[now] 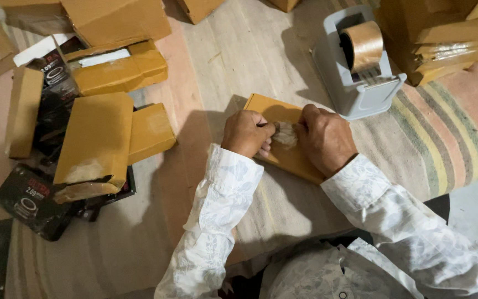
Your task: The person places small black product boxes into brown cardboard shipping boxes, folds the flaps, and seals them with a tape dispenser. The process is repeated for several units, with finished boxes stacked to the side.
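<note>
Striped floor mat [449, 133]: both hands press together on a brown-wrapped parcel [289, 155], left hand [245, 133] and right hand [325, 138] pinching a tape strip [286, 134], beside a grey tape dispenser [355, 66].

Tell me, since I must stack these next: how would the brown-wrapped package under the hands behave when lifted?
The wrapped package looks flat and box-shaped, so probably stiff and unlikely to roll. Its smooth paper may slide easily on the striped cloth. The left hand and right hand press a tape strip on it.
</note>
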